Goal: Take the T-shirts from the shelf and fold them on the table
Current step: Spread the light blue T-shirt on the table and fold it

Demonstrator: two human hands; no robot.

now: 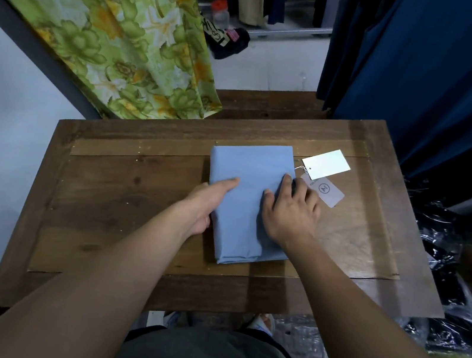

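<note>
Here, tags [324, 175] beside folded T-shirt [247, 180], table [119, 196].

Probably a clothing shop: hanging garments [434, 71] at two o'clock, price tags [326, 165] on folded T-shirt [247, 180], bagged stock [456, 309] at four o'clock.

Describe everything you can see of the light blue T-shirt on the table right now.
The light blue T-shirt lies folded into a tall, smooth rectangle on the wooden table, layered edges showing at its near end. It looks like plain soft fabric. The left hand presses its left edge, the right hand its right side. Two tags on a string lie beside its far right corner.
</note>
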